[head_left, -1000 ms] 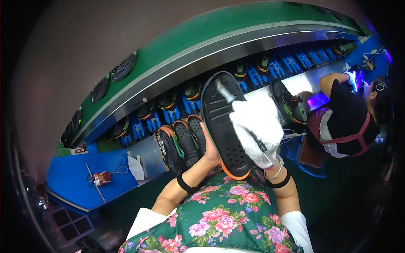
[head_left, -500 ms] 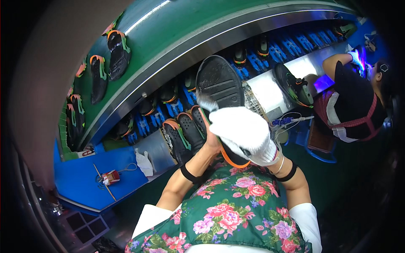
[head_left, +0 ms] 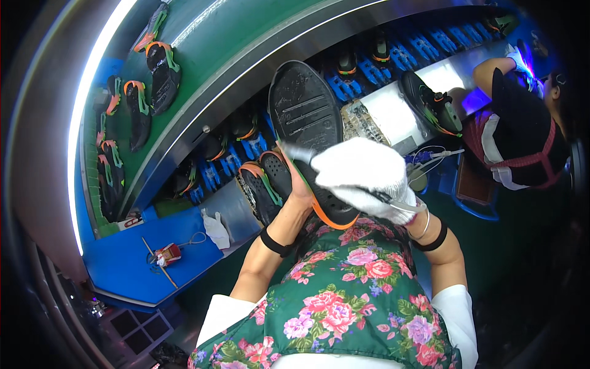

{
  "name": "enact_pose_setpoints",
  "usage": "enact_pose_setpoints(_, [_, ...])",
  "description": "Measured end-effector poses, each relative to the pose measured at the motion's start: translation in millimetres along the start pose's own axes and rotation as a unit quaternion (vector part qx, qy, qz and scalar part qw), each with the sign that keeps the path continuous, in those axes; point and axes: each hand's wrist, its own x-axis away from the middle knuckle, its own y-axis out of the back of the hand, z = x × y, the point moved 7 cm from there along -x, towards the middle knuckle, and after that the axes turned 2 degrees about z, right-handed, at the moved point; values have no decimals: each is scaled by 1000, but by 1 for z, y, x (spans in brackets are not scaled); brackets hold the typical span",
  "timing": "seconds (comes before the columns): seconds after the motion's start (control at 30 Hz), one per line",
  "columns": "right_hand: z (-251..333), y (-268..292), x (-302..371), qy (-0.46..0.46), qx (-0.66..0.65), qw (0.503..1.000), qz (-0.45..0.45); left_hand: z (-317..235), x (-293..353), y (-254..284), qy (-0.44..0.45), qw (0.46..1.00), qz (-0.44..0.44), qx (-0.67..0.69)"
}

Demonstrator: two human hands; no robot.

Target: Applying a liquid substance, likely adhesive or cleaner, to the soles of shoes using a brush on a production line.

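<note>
A large black clog (head_left: 305, 104) with a grooved, wet-looking face and an orange rim at its near end is held up in front of my apron. My bare left hand (head_left: 297, 192) is closed round its left side, the fingers mostly hidden beneath. Over the clog, my right hand (head_left: 364, 175), in a white knitted glove, is closed on a thin brush (head_left: 298, 152). Its pale tip, blurred by motion, is at the clog's left edge, and its handle runs back under the glove. Just left of my left hand, black clogs (head_left: 259, 192) with orange and green straps stand side by side.
Beyond runs a conveyor with blue holders (head_left: 375, 71) carrying shoes; more shoes lie on a green upper belt (head_left: 203, 67). A black clog (head_left: 430, 101) rests on the metal ledge. A blue table (head_left: 123, 258) is at left; a co-worker (head_left: 516, 129) works at right.
The clog and both my hands have shifted, the clog a little left and away from me. The brush tip has moved left along the clog's edge. The view has turned slightly.
</note>
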Motion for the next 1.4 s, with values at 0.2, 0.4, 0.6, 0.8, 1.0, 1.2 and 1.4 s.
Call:
enact_pose_setpoints(0.2, [-2, -30, 24, -3, 12, 999, 48, -8, -5, -24, -11, 950, 212, 228])
enact_pose_setpoints(0.4, [-7, -15, 18, 1, 44, 998, 44, -28, -12, -18, -34, 957, 49, 285])
enact_pose_setpoints(0.6, [2, -29, 33, 4, -3, 998, 62, -28, -9, -28, -8, 958, 181, 222])
enact_pose_setpoints(0.8, [-10, -35, 51, -26, -10, 998, 48, -38, -20, -26, -13, 967, 171, 189])
enact_pose_setpoints(1.0, [-4, -16, 37, -36, -27, 999, 22, -51, -17, -24, -62, 968, 176, 169])
enact_pose_setpoints(1.2, [3, -33, 45, 8, 6, 999, 46, -61, -23, -19, -79, 969, 167, 163])
enact_pose_setpoints(1.4, [-2, -20, 40, -53, -9, 999, 11, -74, -25, -28, -109, 964, 193, 147])
